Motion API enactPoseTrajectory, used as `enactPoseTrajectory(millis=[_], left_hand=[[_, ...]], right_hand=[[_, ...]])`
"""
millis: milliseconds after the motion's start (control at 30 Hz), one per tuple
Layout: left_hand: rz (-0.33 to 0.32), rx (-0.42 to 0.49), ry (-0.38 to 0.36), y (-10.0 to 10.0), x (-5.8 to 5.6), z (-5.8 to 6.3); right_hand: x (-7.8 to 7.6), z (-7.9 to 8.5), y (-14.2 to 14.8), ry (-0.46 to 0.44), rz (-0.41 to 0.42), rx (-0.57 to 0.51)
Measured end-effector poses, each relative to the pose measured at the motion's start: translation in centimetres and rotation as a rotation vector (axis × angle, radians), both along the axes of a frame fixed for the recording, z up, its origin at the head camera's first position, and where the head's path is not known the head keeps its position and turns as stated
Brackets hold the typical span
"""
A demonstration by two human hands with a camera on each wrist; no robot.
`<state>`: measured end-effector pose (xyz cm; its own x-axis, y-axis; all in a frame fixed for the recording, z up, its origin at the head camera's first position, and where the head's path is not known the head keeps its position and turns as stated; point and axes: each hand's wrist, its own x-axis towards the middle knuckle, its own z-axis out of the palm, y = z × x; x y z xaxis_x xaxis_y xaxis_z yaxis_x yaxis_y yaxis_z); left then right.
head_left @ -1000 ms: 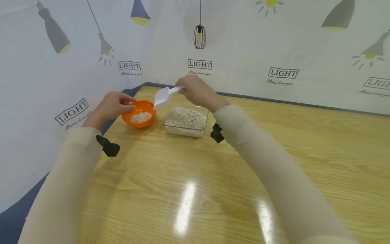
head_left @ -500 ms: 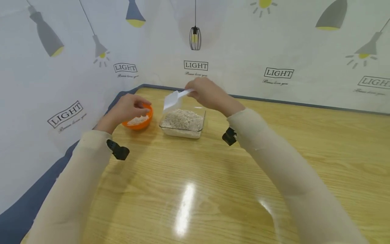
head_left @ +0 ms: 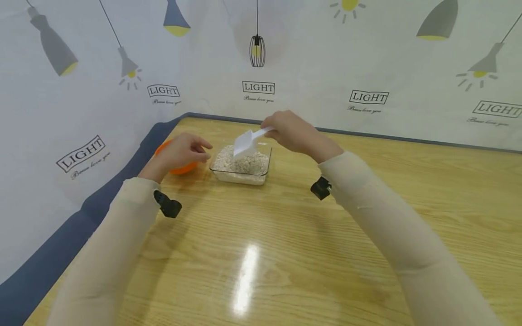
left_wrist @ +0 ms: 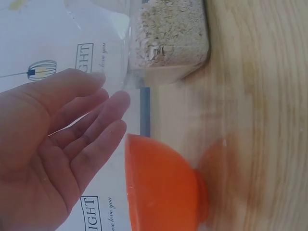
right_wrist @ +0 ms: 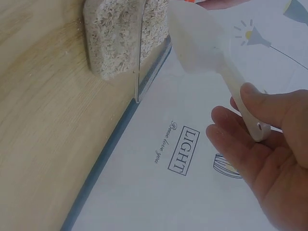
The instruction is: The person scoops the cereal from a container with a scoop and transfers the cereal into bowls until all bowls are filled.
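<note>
The white scoop (head_left: 243, 144), pinched in the right grip (head_left: 290, 132), has moved from the orange bowl (left_wrist: 161, 187) to over the oats (head_left: 256, 165) in the clear container (head_left: 240, 179). The left grip (head_left: 185, 151), fingers loosely bent, holds nothing, beside the bowl. Both containers stand near the far-left corner of the bench (head_left: 310, 244), which spreads wide rightward.

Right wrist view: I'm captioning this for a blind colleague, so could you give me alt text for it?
A right hand holds a white scoop by its handle above a clear container of pale flakes on a wood-grain table. The sideways picture also shows a white backdrop printed with lamps and the word LIGHT.
</note>
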<state>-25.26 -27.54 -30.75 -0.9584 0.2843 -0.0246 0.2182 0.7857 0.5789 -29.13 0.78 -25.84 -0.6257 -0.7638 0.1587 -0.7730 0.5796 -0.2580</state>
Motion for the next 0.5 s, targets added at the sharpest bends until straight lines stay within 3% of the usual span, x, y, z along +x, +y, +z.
enactPoseTrajectory(millis=[233, 500], left_hand=[[0.004, -0.021, -0.031, 0.2, 0.0, -0.7], [0.009, 0.034, -0.046, 0.6, 0.3, -0.9]], right_hand=[[-0.3, -0.8, 0.8, -0.025, 0.003, 0.027], [-0.4, -1.4, 1.0, -0.054, 0.009, 0.035]])
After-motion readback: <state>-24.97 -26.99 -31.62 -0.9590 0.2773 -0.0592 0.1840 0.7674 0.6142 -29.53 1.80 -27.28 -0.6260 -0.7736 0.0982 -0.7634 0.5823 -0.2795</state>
